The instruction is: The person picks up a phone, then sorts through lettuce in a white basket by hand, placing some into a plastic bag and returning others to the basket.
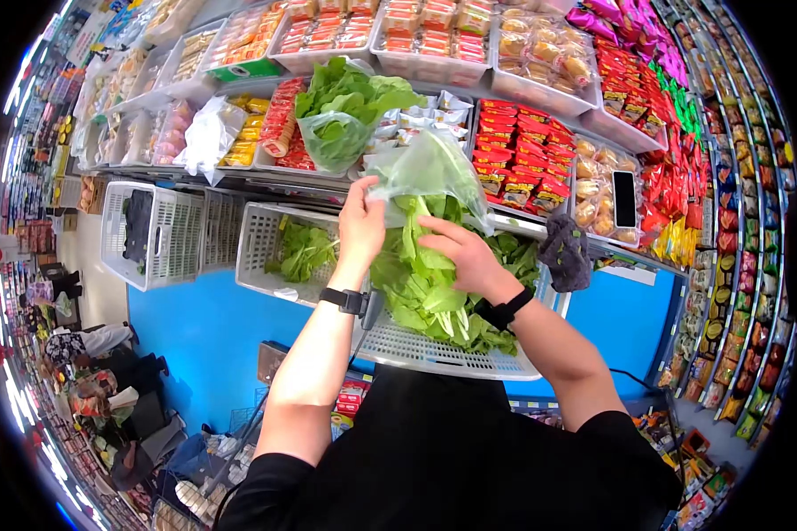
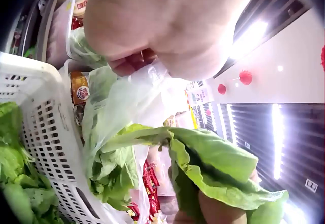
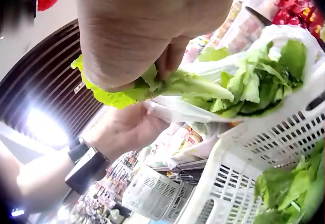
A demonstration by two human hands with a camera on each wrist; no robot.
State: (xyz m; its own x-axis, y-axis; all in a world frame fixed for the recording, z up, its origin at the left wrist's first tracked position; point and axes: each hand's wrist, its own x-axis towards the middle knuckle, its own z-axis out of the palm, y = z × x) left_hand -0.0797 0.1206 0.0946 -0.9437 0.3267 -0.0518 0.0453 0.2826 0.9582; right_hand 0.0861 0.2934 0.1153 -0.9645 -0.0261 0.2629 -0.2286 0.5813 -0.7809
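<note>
My left hand point(image 1: 361, 221) pinches the rim of a clear plastic bag point(image 1: 434, 164) above the front of the display. Leafy greens point(image 3: 264, 79) fill part of the bag in the right wrist view. At the bag's mouth, my right hand point(image 1: 468, 257) grips a loose leafy stalk point(image 3: 203, 85), its pale stem end pointing into the bag. The same stalk's broad green leaf point(image 2: 218, 155) spreads out in the left wrist view. Below both hands a white plastic basket point(image 1: 398, 346) holds a heap of leafy greens point(image 1: 425, 305).
A bag packed with greens point(image 1: 336, 146) rests on snack bins behind the work. Left of the heap, more greens point(image 1: 303, 252) lie in a white crate point(image 1: 255, 239). Another white crate point(image 1: 173, 234) stands further left. A phone point(image 1: 624, 199) and a dark cloth point(image 1: 565, 252) lie at right.
</note>
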